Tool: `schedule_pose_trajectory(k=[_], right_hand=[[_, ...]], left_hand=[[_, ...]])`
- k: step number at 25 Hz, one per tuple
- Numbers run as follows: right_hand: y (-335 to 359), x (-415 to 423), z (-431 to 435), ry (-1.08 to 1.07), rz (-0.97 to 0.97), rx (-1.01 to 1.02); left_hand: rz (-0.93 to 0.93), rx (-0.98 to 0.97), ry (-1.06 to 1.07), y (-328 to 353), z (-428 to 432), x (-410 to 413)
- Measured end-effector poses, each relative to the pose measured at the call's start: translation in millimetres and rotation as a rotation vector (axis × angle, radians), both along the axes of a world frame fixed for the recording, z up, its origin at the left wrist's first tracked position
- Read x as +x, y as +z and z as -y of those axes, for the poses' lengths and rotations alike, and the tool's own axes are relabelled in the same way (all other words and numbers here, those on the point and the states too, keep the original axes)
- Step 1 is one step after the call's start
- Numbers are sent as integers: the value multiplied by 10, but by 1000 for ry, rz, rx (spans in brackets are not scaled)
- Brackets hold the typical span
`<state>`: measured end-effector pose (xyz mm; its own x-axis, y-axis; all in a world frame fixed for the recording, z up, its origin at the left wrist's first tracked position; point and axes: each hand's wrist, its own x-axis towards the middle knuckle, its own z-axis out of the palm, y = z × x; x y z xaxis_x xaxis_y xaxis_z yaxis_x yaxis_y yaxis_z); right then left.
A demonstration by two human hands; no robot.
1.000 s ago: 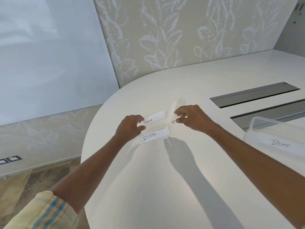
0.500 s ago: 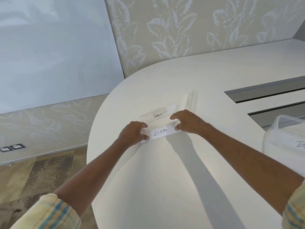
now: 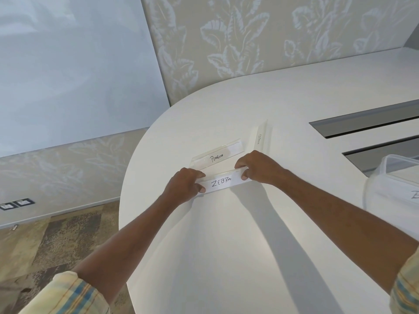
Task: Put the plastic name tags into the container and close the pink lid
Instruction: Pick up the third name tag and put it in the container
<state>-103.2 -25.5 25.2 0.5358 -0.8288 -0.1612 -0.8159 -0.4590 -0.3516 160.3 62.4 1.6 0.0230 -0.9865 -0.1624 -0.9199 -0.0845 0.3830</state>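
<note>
- Now, from my remote seat, I see both hands out over the white bench (image 3: 226, 257), each one on an end of the name tag marked ZEBRA (image 3: 223, 183).
- My left hand (image 3: 183, 184) grips the tag's left end, with the fingers curled over its far edge and the thumb on the near face.
- My right hand (image 3: 258, 167) pinches the right end the same way, fingers over the top and thumb tip on the front.
- The ZEBRA tag lies lengthwise between the two hands, its right end a little farther away than its left. I cannot tell whether it rests on the bench or sits just clear of it.
- The PENGUIN tag (image 3: 217, 156) lies flat on the bench just beyond the ZEBRA tag and roughly parallel to it; neither hand touches it.
- A third tag (image 3: 257, 138) lies at the right end of the PENGUIN tag, pointing away from me. Its writing is too small for me to read with certainty.
- The clear container (image 3: 374, 191) stands at the right edge of the view, well apart from the tags. A label in it shows part of one letter, cut off by the frame.
- Two grey recessed strips (image 3: 362, 123) run across the bench on the far right.
- Plaid sleeves, left (image 3: 68, 295) and right (image 3: 408, 291), show at the bottom corners.
- A leaf-patterned wall (image 3: 226, 41) stands beyond the bench, and mottled carpet (image 3: 56, 241) lies at the lower left.
</note>
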Motion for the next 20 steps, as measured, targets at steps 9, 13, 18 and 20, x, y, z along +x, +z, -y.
schedule_pose_trajectory(k=[9,13,18,20], right_hand=[[191,-408,-220,-100,99,-31],[302,-719,-335,-169,113,-75],[476,-1243,-470,-263,110,-116],[548,-1490,-536,-299,105,-137]], left_hand=[[-66,-119,-51,164,60,-303],[-77,-155,-80,299,124,-612],[-56,-170,-153,488,193,-1118],[-62,-169,-183,581,228,-1344]])
